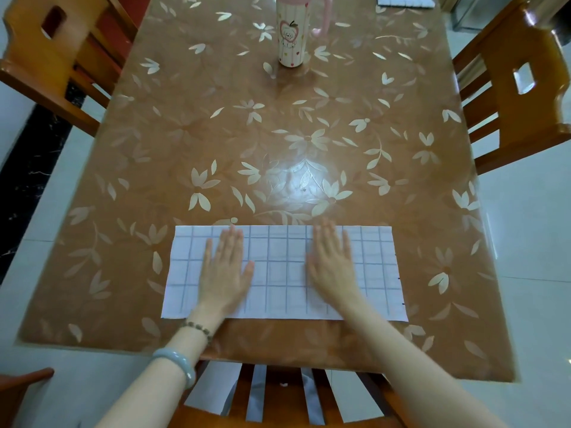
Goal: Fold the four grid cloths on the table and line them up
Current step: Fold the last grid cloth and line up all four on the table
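A white cloth with a blue grid (278, 273) lies flat near the table's front edge as a wide rectangle, seemingly folded once. My left hand (227, 270) presses palm down on its left half, fingers spread. On the right half my right hand (332, 264) lies flat in the same way. Neither hand grips anything. Another grid cloth (404, 0) shows at the far right end of the table, cut off by the frame. More grid cloth (213, 390) lies on the chair seat below the table edge, seen through the chair's slats.
The table (278, 134) has a brown leaf-patterned cover. A tall cream tumbler with a pink handle (292, 35) stands at the far middle. Wooden chairs stand at the left (55, 54), the right (513, 88) and in front of me (278, 396).
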`<act>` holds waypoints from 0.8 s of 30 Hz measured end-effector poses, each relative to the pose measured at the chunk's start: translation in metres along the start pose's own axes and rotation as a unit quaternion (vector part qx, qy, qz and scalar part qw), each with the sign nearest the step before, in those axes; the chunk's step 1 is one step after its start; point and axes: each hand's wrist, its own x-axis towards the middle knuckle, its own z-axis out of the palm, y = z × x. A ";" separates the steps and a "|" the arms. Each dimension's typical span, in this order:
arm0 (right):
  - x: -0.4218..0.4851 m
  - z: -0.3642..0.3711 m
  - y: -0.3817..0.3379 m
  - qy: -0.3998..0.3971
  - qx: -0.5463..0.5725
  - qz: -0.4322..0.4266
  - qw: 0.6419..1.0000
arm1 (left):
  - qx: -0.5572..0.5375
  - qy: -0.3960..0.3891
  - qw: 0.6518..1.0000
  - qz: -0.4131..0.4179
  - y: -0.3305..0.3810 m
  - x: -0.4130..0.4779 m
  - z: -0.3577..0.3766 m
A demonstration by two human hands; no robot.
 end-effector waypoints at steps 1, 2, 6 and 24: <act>-0.001 0.007 -0.021 -0.014 0.012 -0.027 0.999 | 0.008 -0.009 1.000 0.008 0.011 0.000 0.006; -0.002 0.014 -0.035 -0.028 0.017 -0.044 0.999 | 0.011 -0.018 1.000 0.003 0.017 0.000 0.011; -0.007 0.030 -0.032 -0.069 0.000 -0.049 0.996 | 0.021 -0.034 0.999 -0.017 0.014 0.000 0.018; -0.009 -0.026 0.065 0.072 0.076 0.032 0.994 | -0.095 0.020 0.959 -0.266 -0.057 -0.020 -0.032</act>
